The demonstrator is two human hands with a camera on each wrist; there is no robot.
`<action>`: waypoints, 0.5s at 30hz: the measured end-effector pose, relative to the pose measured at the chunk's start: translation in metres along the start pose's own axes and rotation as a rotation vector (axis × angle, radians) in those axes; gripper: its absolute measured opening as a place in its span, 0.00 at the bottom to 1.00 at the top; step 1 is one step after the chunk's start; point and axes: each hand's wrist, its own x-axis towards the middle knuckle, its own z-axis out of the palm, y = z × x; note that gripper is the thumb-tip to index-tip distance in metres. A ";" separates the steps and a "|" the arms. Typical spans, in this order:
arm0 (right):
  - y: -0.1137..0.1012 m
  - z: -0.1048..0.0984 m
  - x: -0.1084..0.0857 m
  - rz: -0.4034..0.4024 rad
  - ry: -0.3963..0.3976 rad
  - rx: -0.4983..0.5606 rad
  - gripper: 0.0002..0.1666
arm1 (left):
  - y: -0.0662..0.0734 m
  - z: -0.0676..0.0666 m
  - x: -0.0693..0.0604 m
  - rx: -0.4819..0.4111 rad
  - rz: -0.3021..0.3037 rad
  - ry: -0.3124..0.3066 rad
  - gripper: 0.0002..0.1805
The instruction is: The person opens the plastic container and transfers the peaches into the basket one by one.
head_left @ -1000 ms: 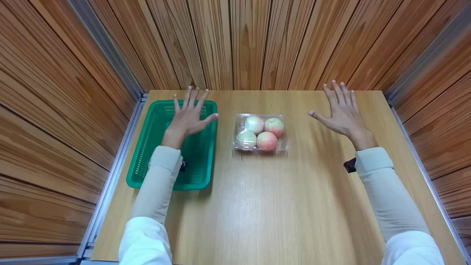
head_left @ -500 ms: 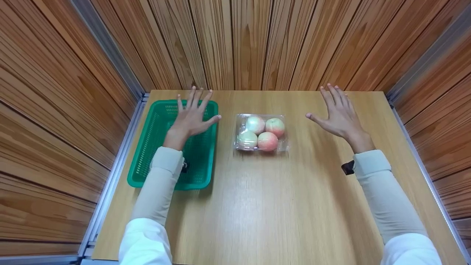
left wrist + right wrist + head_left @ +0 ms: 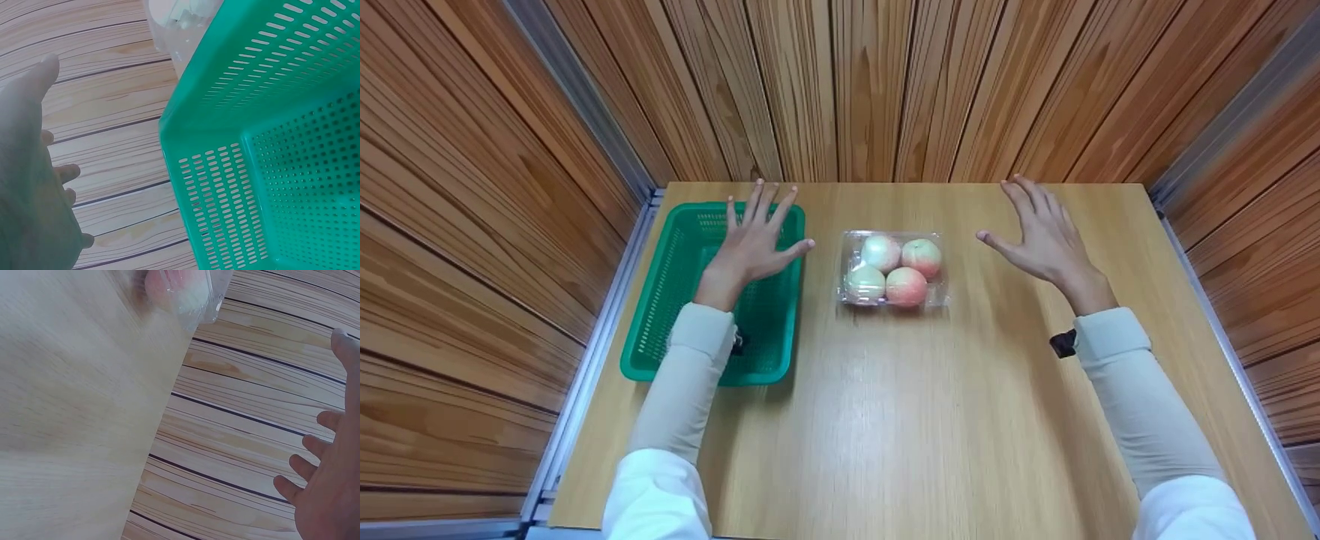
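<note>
A transparent plastic box (image 3: 936, 295) sits on the wooden table (image 3: 870, 435), just to 3 o'clock of the head view's centre, with four round, blushed fruits (image 3: 906, 286) inside, two behind and two in front. At 9 o'clock from the box, near but apart from it, stands a green perforated basket (image 3: 771, 337), longer from front to back than across. The left hand (image 3: 750, 251) hovers over the basket's far half, fingers straight and fanned toward 12 o'clock, thumb spread out to 2 o'clock; it grips nothing. The right hand (image 3: 1050, 247) hangs above the table at 3 o'clock from the box, well apart from it, fingers extended toward 11 o'clock and thumb pointing to 10 o'clock, likewise with nothing in its hold. A small dark device (image 3: 1063, 343) shows at the right cuff (image 3: 1112, 330). A wood-plank wall (image 3: 870, 90) rises at 12 o'clock, beyond the table's far edge
</note>
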 end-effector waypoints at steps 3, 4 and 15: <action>-0.002 0.002 -0.001 -0.001 0.005 0.005 0.56 | 0.001 0.002 0.001 0.001 0.004 0.003 0.52; -0.002 0.002 -0.001 0.001 0.004 0.006 0.56 | 0.001 0.003 0.001 0.000 0.006 0.005 0.52; -0.007 0.007 -0.005 -0.012 0.017 0.015 0.53 | 0.007 0.006 -0.002 -0.004 0.045 0.032 0.52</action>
